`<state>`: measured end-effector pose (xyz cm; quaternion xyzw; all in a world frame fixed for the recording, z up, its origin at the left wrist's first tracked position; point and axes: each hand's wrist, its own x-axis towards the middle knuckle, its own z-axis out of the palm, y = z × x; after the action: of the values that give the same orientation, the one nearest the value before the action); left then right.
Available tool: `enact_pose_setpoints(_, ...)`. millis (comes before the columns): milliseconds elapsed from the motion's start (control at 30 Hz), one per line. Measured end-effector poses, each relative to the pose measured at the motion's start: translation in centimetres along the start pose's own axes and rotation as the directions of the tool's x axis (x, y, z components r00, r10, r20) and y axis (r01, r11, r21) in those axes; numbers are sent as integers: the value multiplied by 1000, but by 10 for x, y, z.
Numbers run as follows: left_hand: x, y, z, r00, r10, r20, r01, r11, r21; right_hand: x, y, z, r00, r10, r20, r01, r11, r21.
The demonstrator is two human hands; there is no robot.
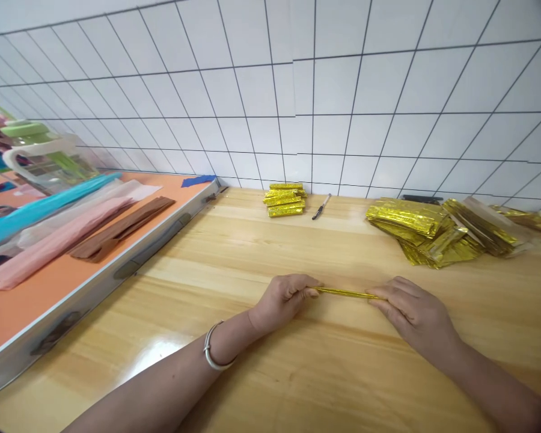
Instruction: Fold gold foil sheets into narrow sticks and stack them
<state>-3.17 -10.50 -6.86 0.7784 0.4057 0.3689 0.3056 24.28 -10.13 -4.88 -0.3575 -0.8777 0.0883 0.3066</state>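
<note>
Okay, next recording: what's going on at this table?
A person's left hand and right hand pinch a narrow metallic gold strip by its ends, over the wooden tabletop. Toward the wall lie a small pile of gold pieces, a pen and, farther right, a larger gold heap.

A person's left hand (282, 302) and right hand (412, 310) pinch a thin gold strip (347, 293) by its ends above a wooden table (306, 379). Small gold bundles (285, 202) and a pen (320, 208) lie near the grid-lined wall (338, 90).
</note>
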Motion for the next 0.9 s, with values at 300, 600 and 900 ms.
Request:
enact_pose_setpoints(300,12,8,4,982,87,170,-146,915,375,4,-12,-14,992,-121,47,127,976,-179)
enact_pose_setpoints(600,7,37,20,966,43,255,-104,968,229,5,-23,-20,996,-75,45,75,997,0)
enact_pose_setpoints(900,-13,44,56,923,-274,270,384,662,-644,12,-43,-4,872,436,222,-468,607,643)
